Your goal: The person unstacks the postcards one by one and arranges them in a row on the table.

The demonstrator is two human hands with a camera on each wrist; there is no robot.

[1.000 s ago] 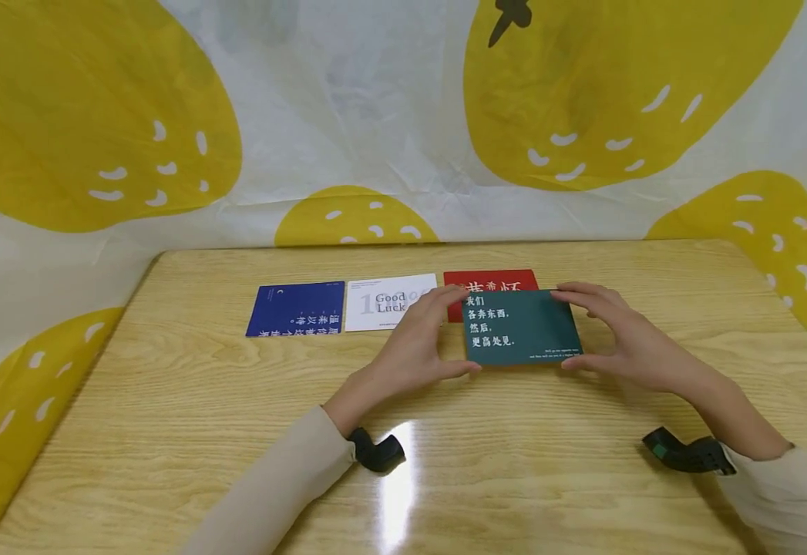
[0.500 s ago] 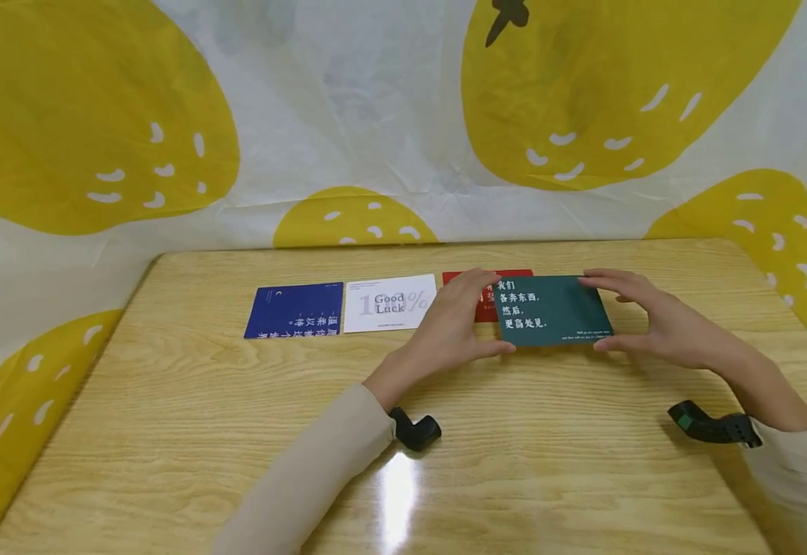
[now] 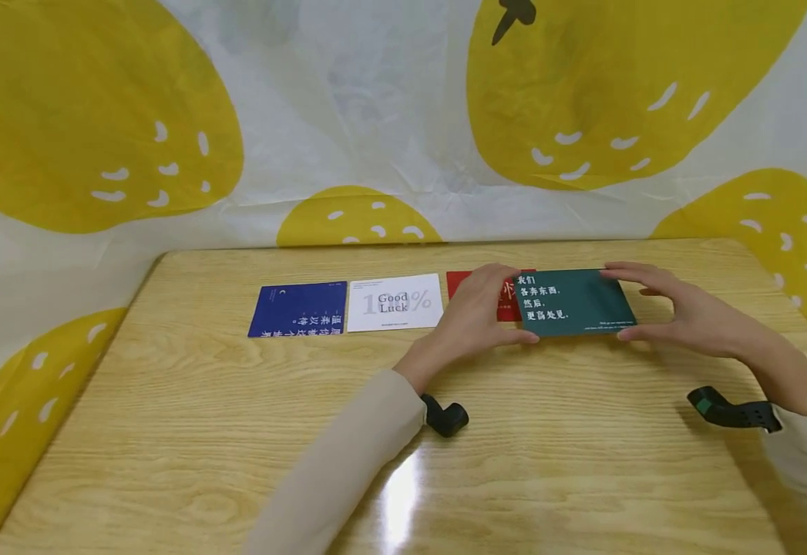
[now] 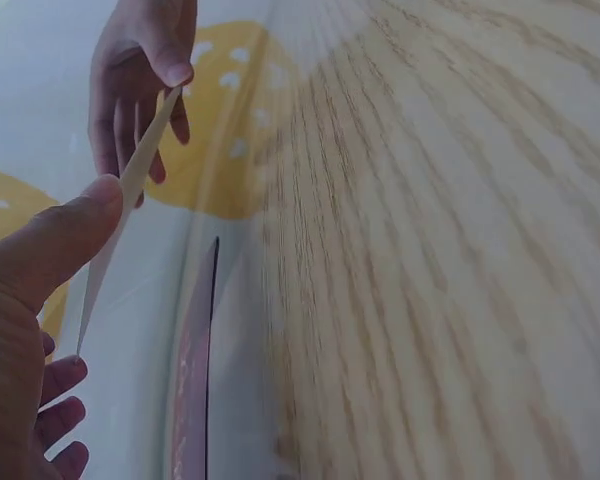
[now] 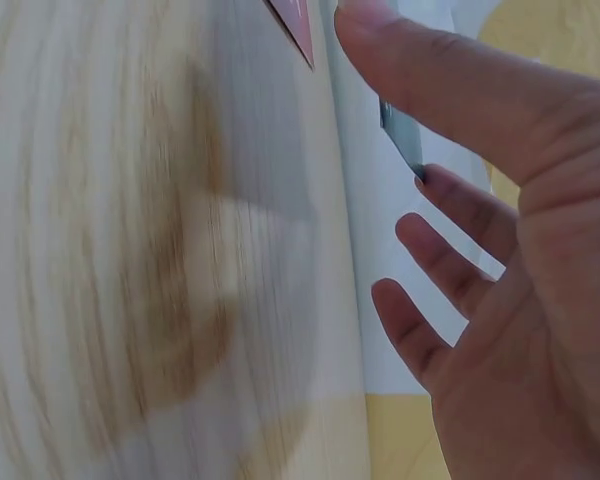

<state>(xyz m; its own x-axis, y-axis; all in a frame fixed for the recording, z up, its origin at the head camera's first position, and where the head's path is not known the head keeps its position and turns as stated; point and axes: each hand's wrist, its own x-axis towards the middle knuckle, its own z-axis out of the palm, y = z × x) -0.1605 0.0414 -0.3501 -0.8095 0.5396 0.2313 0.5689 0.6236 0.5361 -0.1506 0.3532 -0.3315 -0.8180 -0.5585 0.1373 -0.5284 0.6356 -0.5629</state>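
A dark green card (image 3: 576,301) with white lettering is held above the table between both hands. My left hand (image 3: 469,312) pinches its left edge, thumb at the lower corner and fingers at the upper one. At the opposite edge my right hand (image 3: 694,312) grips the card the same way. In the left wrist view the card (image 4: 130,190) appears edge-on, off the table surface. Behind my left hand lies a red card (image 3: 462,284), partly hidden by that hand and the green card.
Left of the red card, a white "Good Luck" card (image 3: 394,302) and a blue card (image 3: 297,308) lie in a row on the wooden table (image 3: 202,432). A white cloth with yellow fruit shapes (image 3: 375,116) hangs behind the table's far edge.
Both hands have carried the green card to the right and slightly away from me, uncovering less of the red card's right side. The blue, white and red cards have stayed in place.
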